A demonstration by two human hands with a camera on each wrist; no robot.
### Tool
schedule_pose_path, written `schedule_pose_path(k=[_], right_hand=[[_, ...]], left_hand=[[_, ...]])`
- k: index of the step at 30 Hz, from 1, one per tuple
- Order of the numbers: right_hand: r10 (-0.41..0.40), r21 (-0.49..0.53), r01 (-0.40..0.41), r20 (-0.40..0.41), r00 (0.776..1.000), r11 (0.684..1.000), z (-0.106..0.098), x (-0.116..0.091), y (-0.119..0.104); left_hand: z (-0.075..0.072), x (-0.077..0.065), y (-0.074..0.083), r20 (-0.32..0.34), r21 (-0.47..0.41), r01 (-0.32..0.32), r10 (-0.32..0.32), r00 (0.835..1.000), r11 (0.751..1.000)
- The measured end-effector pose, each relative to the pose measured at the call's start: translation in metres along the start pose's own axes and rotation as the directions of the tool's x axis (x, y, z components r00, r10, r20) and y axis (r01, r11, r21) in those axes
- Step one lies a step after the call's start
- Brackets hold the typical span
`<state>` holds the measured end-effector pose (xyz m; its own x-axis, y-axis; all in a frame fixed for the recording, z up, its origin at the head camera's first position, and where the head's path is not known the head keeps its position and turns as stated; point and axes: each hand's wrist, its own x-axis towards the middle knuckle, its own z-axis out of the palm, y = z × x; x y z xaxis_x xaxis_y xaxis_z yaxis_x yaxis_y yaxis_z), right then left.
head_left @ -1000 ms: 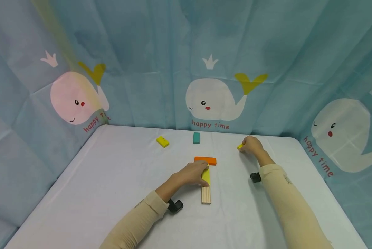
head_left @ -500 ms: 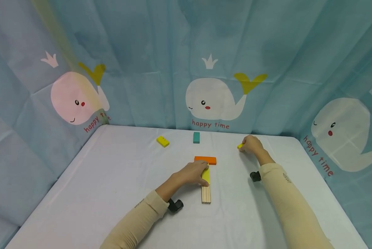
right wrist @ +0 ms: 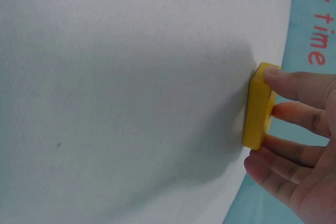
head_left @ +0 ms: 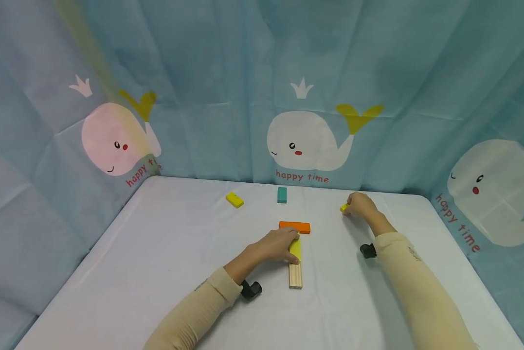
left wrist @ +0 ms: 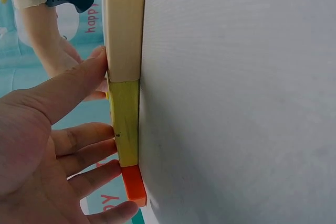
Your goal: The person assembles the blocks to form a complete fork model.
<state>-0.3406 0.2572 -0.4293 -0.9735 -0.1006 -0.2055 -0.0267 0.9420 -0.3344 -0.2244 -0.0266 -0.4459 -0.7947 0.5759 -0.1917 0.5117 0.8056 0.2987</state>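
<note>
In the head view my left hand (head_left: 277, 245) rests on a row of flat blocks in the middle of the table. Its fingers are spread; the thumb touches the plain wooden block (left wrist: 125, 24) near its joint with a yellow block (left wrist: 126, 124). The other fingertips lie along the yellow block and the orange block (head_left: 294, 227), which sits crosswise at the far end like the top of a T. Further back on the right, my right hand (head_left: 361, 205) pinches another yellow block (right wrist: 258, 108) between thumb and fingers, low at the tabletop.
A third yellow block (head_left: 234, 200) lies at the back left, tilted. Near the rear edge stands a teal block (head_left: 281, 195). The white-covered table (head_left: 178, 253) meets a blue whale-print curtain (head_left: 209, 141) behind and at both sides.
The whole head view has shifted slightly, so everything sits a little further right in it. Both hands keep their places on the blocks.
</note>
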Motion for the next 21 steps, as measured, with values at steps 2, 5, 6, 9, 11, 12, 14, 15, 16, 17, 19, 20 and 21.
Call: schedule_pose_path(k=[2,5,6,9,11,12,14,15,16,17,19,20,21], right_hand=[[-0.007,-0.001,0.007,-0.002,1.0,1.0,0.0,-0.001,0.001],[-0.011,0.008,0.011,-0.011,1.0,1.0,0.002,-0.001,0.004],[-0.012,0.01,0.012,-0.017,1.0,1.0,0.003,-0.001,0.006],[-0.022,0.013,0.023,-0.029,0.999,1.0,0.004,0.0,0.009],[-0.024,0.009,0.025,-0.035,0.999,1.0,0.005,0.0,0.01],[-0.025,0.009,0.025,-0.037,0.999,1.0,0.005,0.001,0.011],[-0.017,0.014,0.018,-0.039,0.999,1.0,0.006,0.001,0.013],[-0.015,0.015,0.015,-0.04,0.999,1.0,0.007,0.001,0.013],[-0.011,0.015,0.012,-0.041,0.999,1.0,0.007,0.001,0.014],[-0.012,0.017,0.013,-0.043,0.999,1.0,0.008,0.001,0.014],[-0.017,0.018,0.018,-0.046,0.999,1.0,0.009,0.002,0.014],[-0.021,0.018,0.022,-0.048,0.999,1.0,0.009,0.002,0.013],[-0.025,0.019,0.026,-0.051,0.998,0.999,0.009,0.002,0.013]], left_hand=[[0.001,0.001,0.0,-0.002,0.008,0.002,-0.002,1.0,1.0],[0.002,0.001,-0.001,-0.004,0.009,0.004,-0.004,1.0,1.0],[0.003,0.001,-0.001,-0.005,0.008,0.005,-0.005,1.0,1.0],[0.003,0.001,-0.001,-0.005,0.005,0.006,-0.006,1.0,1.0],[0.003,0.002,-0.001,-0.008,0.007,0.004,-0.004,1.0,1.0],[0.003,0.002,-0.001,-0.007,0.007,0.004,-0.004,1.0,1.0],[0.002,0.001,0.0,-0.007,0.005,0.002,-0.002,1.0,1.0],[0.002,0.001,0.0,-0.007,0.003,0.001,0.0,1.0,1.0],[0.002,0.001,0.0,-0.008,0.001,0.0,0.0,1.0,1.0],[0.002,0.001,0.0,-0.007,0.0,0.001,-0.001,1.0,1.0],[0.001,0.0,0.001,-0.003,0.001,0.004,-0.004,1.0,1.0],[0.001,0.0,0.001,-0.003,0.001,0.005,-0.005,1.0,1.0],[0.0,0.0,0.001,-0.003,0.002,0.008,-0.008,1.0,1.0]])
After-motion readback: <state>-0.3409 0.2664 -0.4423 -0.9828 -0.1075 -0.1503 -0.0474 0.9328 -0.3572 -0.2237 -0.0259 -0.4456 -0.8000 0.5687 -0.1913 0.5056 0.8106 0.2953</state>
